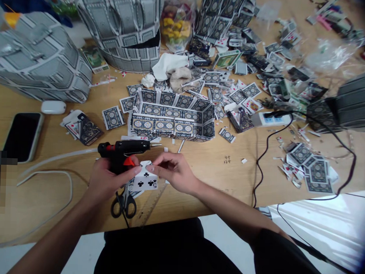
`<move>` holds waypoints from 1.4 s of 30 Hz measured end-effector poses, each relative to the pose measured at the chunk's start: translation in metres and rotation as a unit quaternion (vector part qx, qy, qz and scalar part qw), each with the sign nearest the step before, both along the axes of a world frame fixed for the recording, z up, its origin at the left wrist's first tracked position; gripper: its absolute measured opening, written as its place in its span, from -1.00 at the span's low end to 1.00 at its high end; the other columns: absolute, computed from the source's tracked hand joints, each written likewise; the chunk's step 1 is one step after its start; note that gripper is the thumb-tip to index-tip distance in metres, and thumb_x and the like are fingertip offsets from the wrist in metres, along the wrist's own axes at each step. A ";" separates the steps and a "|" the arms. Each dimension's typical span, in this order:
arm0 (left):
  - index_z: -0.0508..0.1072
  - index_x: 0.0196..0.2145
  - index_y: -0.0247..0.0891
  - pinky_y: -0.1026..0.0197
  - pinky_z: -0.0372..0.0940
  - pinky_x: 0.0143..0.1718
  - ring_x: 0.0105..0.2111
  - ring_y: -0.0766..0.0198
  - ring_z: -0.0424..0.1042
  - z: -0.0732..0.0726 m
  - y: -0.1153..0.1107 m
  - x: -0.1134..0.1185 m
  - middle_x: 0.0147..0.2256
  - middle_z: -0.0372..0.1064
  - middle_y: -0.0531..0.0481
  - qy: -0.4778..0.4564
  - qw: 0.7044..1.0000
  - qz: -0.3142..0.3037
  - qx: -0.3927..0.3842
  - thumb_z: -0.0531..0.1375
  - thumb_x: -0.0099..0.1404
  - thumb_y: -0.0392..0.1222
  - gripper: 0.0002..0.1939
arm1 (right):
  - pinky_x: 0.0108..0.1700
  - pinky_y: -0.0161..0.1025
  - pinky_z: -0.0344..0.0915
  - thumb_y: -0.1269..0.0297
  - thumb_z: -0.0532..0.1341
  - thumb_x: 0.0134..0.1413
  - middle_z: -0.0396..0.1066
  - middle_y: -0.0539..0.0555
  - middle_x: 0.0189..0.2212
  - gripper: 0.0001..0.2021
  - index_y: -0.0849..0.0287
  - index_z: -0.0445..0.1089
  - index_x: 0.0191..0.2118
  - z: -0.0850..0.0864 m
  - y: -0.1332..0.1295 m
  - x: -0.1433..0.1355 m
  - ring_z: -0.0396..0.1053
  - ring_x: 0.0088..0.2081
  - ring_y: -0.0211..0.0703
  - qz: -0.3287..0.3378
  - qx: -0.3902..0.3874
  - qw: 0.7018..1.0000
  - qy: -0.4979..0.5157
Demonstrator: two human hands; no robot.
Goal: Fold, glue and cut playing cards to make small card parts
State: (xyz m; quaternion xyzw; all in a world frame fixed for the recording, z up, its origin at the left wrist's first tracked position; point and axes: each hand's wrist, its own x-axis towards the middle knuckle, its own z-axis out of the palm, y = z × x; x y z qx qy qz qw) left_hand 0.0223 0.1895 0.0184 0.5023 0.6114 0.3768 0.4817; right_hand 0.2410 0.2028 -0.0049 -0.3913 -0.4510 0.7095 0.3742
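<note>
On wood table (223, 182), 1 glue gun (122, 151) in left hand (107, 178), 1 club card (146, 179) w/ right hand (173, 172), 1 scissors (124, 205)

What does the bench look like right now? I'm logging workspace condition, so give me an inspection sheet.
Surface: wooden table, mostly covered toward the back.
Job's things: black glue gun in the left hand; five of clubs card pinched by both hands; open box of cards behind.
Clutter: loose playing cards, scissors, phone, card-built shells.
Grippers: left hand wraps the gun handle; right hand fingertips on the card's top edge.
Cables: black cord from the power strip; white cable at left.
Surroundings: white floor beyond the table edge.
</note>
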 end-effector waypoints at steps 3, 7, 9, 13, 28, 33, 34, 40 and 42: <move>0.69 -0.38 -0.24 0.27 0.46 -0.47 -0.51 0.21 0.54 -0.002 -0.002 -0.001 -0.46 0.61 -0.05 0.003 1.000 -0.015 -0.016 0.53 0.06 -0.09 -0.79 | -0.45 -0.30 0.11 -0.15 0.51 0.16 0.39 -0.07 -0.52 -0.56 0.16 0.53 -0.40 0.003 -0.002 0.003 0.18 -0.50 -0.31 0.030 0.041 0.998 -0.030; 0.70 -0.41 -0.23 0.26 0.46 -0.47 -0.52 0.20 0.53 0.001 -0.002 0.000 -0.48 0.61 -0.05 0.004 1.000 -0.024 -0.013 0.52 0.05 -0.10 -0.82 | -0.45 -0.29 0.05 -0.18 0.42 0.27 0.27 -0.09 -0.53 -0.52 0.16 0.49 -0.41 0.005 -0.003 0.006 0.11 -0.49 -0.30 0.063 0.065 0.995 -0.053; 0.69 -0.44 -0.22 0.25 0.46 -0.46 -0.52 0.20 0.53 0.003 -0.001 0.001 -0.48 0.60 -0.05 -0.004 1.000 -0.028 -0.007 0.51 0.06 -0.10 -0.82 | -0.44 -0.29 0.05 -0.19 0.36 0.33 0.27 -0.08 -0.51 -0.51 0.16 0.49 -0.40 0.004 -0.002 0.006 0.12 -0.48 -0.29 0.068 0.072 0.993 -0.059; 0.67 -0.45 -0.23 0.27 0.45 -0.47 -0.52 0.22 0.51 0.007 0.001 0.003 -0.49 0.58 -0.04 -0.005 1.000 -0.030 -0.005 0.50 0.07 -0.11 -0.84 | -0.41 -0.28 0.07 -0.09 0.29 0.43 0.27 -0.08 -0.51 -0.55 0.14 0.46 -0.41 0.001 -0.003 0.007 0.13 -0.46 -0.28 0.079 0.110 0.988 -0.077; 0.63 -0.40 -0.26 0.28 0.45 -0.42 -0.48 0.23 0.52 -0.003 0.000 -0.004 -0.46 0.58 -0.04 -0.009 0.999 -0.044 -0.022 0.52 0.08 -0.09 -0.77 | -0.36 -0.25 0.04 0.14 0.13 0.57 0.10 -0.12 -0.53 -0.56 0.09 0.18 -0.45 0.001 -0.005 0.008 0.08 -0.47 -0.28 0.088 0.219 0.963 -0.132; 0.62 -0.39 -0.28 0.29 0.47 -0.39 -0.46 0.24 0.53 -0.003 -0.001 -0.005 -0.44 0.59 -0.02 0.003 0.998 -0.042 -0.045 0.51 0.08 -0.10 -0.76 | -0.36 -0.26 0.06 0.15 0.16 0.55 0.17 -0.11 -0.51 -0.61 0.13 0.30 -0.40 -0.001 -0.005 0.010 0.11 -0.47 -0.29 0.097 0.231 0.957 -0.143; 0.62 -0.38 -0.29 0.30 0.47 -0.38 -0.46 0.25 0.53 -0.004 -0.001 -0.005 -0.44 0.59 -0.02 0.003 0.998 -0.040 -0.047 0.51 0.08 -0.10 -0.76 | -0.35 -0.26 0.07 0.15 0.16 0.55 0.18 -0.11 -0.51 -0.62 0.14 0.31 -0.39 -0.002 -0.006 0.010 0.12 -0.46 -0.30 0.095 0.235 0.957 -0.142; 0.61 -0.36 -0.29 0.27 0.50 -0.36 -0.42 0.22 0.55 -0.006 -0.003 -0.005 -0.42 0.60 -0.02 0.009 0.998 -0.028 -0.052 0.52 0.09 -0.07 -0.73 | -0.35 -0.28 0.12 0.18 0.19 0.53 0.22 -0.10 -0.52 -0.62 0.15 0.33 -0.41 -0.001 -0.006 0.006 0.14 -0.47 -0.31 0.062 0.253 0.956 -0.135; 0.60 -0.38 -0.27 0.25 0.50 -0.36 -0.42 0.20 0.55 -0.007 -0.003 -0.005 -0.42 0.60 -0.02 0.013 0.998 -0.024 -0.049 0.52 0.08 -0.05 -0.72 | -0.36 -0.28 0.15 0.18 0.22 0.50 0.28 -0.08 -0.51 -0.66 0.15 0.38 -0.38 -0.001 -0.006 0.005 0.18 -0.47 -0.31 0.037 0.246 0.959 -0.133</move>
